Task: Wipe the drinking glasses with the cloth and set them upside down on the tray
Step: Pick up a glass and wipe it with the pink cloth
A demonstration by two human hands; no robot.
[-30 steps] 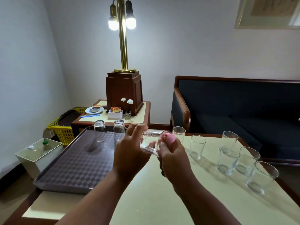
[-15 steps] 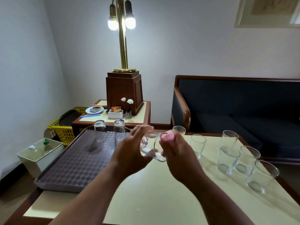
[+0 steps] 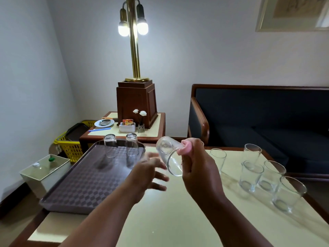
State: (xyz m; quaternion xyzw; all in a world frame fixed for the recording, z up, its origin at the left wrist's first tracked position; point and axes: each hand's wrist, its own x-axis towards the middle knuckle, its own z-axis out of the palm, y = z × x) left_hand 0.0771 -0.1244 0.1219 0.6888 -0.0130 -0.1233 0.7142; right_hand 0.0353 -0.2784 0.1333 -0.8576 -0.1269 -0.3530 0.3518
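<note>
Glasses (image 3: pixel 132 147) upside down on tray (image 3: pixel 85 184): two. Grips third glass (image 3: pixel 169 157), tilted, with pink cloth (image 3: pixel 187 148) in right hand (image 3: pixel 197 168); spreads left hand (image 3: pixel 147 173) empty. Leaves at least five upright glasses (image 3: pixel 251 173) at right.

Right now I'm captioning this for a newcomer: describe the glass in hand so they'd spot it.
Find the cream table by the dark sofa. Above it, the right hand grips a glass with a pink cloth. It alone tilts in mid-air; other glasses stand.

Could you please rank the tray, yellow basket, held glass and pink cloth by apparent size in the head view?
1. tray
2. yellow basket and held glass: look alike; basket partly hidden, glass nearer
3. pink cloth
</note>
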